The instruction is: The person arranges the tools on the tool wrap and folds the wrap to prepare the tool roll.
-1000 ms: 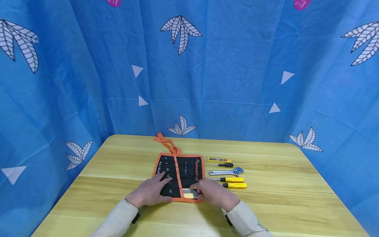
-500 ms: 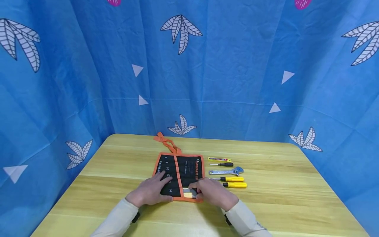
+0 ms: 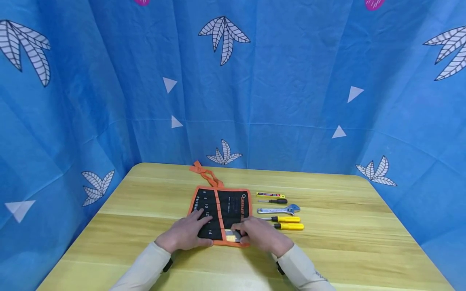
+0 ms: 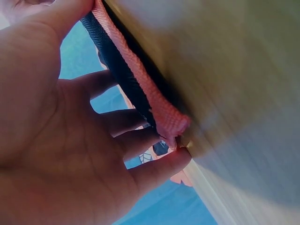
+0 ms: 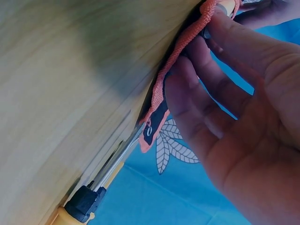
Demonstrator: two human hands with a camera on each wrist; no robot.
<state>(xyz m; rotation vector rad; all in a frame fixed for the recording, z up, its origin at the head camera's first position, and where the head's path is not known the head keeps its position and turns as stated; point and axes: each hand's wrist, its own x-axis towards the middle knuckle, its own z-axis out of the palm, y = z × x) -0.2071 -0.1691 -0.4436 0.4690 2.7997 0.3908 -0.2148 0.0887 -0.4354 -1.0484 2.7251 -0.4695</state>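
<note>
A: Where are the hands?

B: The left hand lies flat, fingers spread wide, on the near left part of the black tool roll, thumb at its orange hem. The right hand sits at the roll's near right corner, fingers curled onto a small pale tool that lies half in the nearest pocket, just at 9 o'clock from its fingertips.

A: And the roll itself?

B: Spread open on the desk, its orange tie strap trailing off at 12 o'clock.

A: Any writing?

B: White numbers down the left pockets: 6, 8, 10, 12, 14. There is an orange brand word on the right panel, too small to read.

A: What lies beyond?

B: At 3 o'clock from the roll, a row: a yellow utility knife, a black screwdriver, an adjustable wrench and two yellow screwdrivers. The nearer one's shaft ends just beside the roll's edge.
</note>
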